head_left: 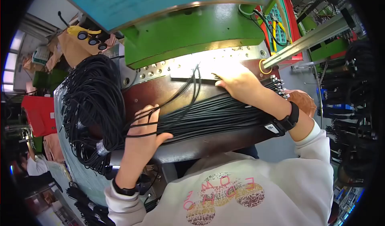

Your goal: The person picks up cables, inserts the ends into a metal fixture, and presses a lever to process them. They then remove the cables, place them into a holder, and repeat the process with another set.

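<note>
A crowded workshop surrounds the person, with racks of dark cable off to the right and a green and teal machine (192,29) rising straight ahead. Its brown, curved worktop (160,91) carries a thick bundle of black cables (216,113), whose long axis runs roughly left to right across the worktop, sloping slightly upward toward the right. A large coiled mass of black cable (94,105) hangs at the left.

The left hand (144,127) rests on the bundle's left end, fingers spread and partly open, with a few loose strands crossing over and between them. The right hand (236,81) lies farther up and to the right, palm down over the bundle near the brightly lit strip under the machine; its fingers curl downward, but whether they pinch a strand cannot be told because of the glare. A few single cables (194,85) arc up from the left hand toward that lit strip, ending just left of the right hand, so the right hand is the nearer one to their tips.
</note>
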{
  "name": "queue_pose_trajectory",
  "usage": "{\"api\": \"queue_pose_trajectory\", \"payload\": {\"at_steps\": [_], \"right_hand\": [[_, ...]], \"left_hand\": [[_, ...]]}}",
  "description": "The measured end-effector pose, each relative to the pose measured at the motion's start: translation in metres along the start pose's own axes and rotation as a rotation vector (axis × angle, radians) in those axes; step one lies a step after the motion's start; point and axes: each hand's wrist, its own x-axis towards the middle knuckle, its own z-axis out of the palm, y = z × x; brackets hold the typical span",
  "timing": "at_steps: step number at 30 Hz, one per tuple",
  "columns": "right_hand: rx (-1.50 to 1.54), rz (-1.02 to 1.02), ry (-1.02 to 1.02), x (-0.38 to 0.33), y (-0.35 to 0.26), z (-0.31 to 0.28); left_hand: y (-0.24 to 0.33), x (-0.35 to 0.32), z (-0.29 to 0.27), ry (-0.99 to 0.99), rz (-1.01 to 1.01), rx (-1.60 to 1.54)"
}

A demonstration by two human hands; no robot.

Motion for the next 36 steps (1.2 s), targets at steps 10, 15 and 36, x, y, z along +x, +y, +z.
{"api": "queue_pose_trajectory", "payload": {"at_steps": [10, 15, 36], "right_hand": [[0.406, -0.125, 0.069, -0.119, -0.043, -0.053], [0.251, -0.086, 0.216, -0.156, -0.038, -0.011], [0.036, -0.129, 0.113, -0.012, 0.008, -0.014]], "left_hand": [[-0.005, -0.004, -0.012, 0.120, -0.205, -0.530], [-0.014, 0.007, -0.018, -0.097, -0.426, -0.742], [0.155, 0.047, 0.026, -0.308, -0.541, -1.932]]}}
